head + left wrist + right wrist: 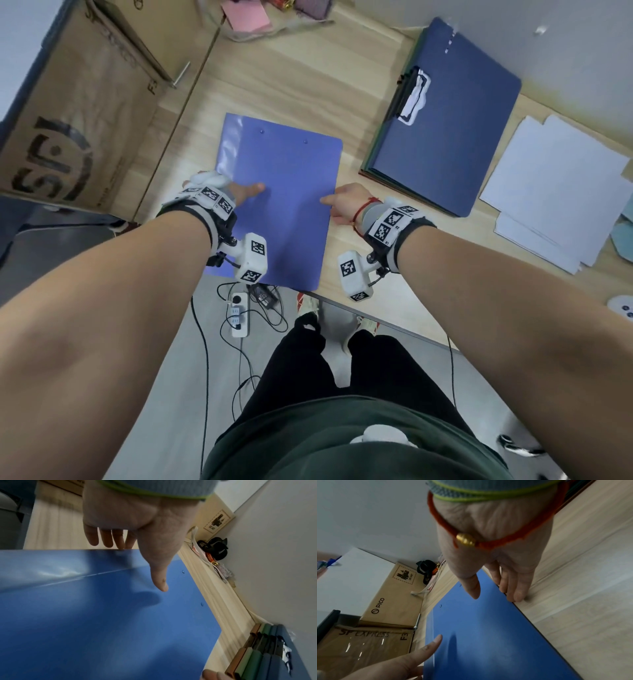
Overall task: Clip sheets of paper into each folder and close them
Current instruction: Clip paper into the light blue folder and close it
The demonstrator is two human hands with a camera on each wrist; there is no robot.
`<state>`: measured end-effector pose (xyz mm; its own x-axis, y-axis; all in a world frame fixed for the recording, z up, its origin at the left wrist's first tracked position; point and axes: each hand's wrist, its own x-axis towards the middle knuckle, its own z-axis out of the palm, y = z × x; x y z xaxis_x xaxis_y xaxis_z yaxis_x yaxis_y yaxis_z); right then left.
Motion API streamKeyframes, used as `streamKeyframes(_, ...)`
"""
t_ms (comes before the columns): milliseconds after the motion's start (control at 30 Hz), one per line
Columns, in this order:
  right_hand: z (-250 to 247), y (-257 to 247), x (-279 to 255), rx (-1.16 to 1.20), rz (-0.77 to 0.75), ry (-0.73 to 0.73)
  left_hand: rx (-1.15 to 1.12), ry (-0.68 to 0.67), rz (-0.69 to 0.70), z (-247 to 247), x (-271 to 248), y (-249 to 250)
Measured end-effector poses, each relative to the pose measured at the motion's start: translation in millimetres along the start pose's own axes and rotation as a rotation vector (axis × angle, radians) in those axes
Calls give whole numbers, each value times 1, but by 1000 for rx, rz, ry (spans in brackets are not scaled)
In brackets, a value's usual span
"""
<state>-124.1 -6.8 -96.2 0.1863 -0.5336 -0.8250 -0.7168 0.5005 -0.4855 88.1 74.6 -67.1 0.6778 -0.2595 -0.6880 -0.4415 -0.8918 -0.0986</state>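
A closed blue folder (pixel 291 219) lies flat on the wooden table (pixel 308 85), its near end hanging over the front edge. My left hand (pixel 239 190) is at its left spine edge: the fingers (pixel 109 540) reach down to the edge and the thumb hovers just above the cover (pixel 102 622). My right hand (pixel 337 205) is at the right edge. There the fingertips (pixel 513 596) touch the table beside the folder (pixel 488 635), and the thumb points down over the cover. Neither hand curls round the folder.
A stack of folders (pixel 452 137) with a black clip and white scrap on top lies at the back right. Loose white sheets (pixel 555 192) lie at the far right. Cardboard boxes (pixel 78 113) stand on the left. Pink paper and clutter (pixel 246 17) sit at the back.
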Motion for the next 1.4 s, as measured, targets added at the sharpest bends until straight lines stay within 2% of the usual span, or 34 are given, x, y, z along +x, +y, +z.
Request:
streamKeyframes(133,-9,5,0,-20,5,16,-5,-86,4,-7,-13,8)
streamKeyframes(233,-12,9,1,-49,-3,13,2,-85,-12,0,-4,12)
streamKeyframes(333,-22,15,1,-111,-6,52,-28,-98,10,-2,-21,16)
streamKeyframes(467,-32,24,-5,-32,48,35,-101,-121,21,6,-26,11)
streamKeyframes(600,-28,23,-6,-22,10,25,-230,-32,64,-5,-32,10)
streamKeyframes(733,-27,10,-11,86,-94,111,-393,43,157,-25,-45,11)
streamKeyframes(867,-46,1,-23,140,-144,166,-489,80,250,-37,-57,17)
streamKeyframes(967,-75,2,-45,215,-186,267,-539,95,305,-30,-62,37)
streamKeyframes(1067,-115,27,-60,212,-189,388,-537,7,466,-14,-81,69)
streamKeyframes(1200,-171,84,-82,177,-119,530,-436,-54,667,29,-98,123)
streamKeyframes(1300,-213,136,-100,241,-66,619,-265,-135,721,65,-133,168)
streamKeyframes(1400,-251,188,-116,273,16,669,-85,-156,733,119,-135,220)
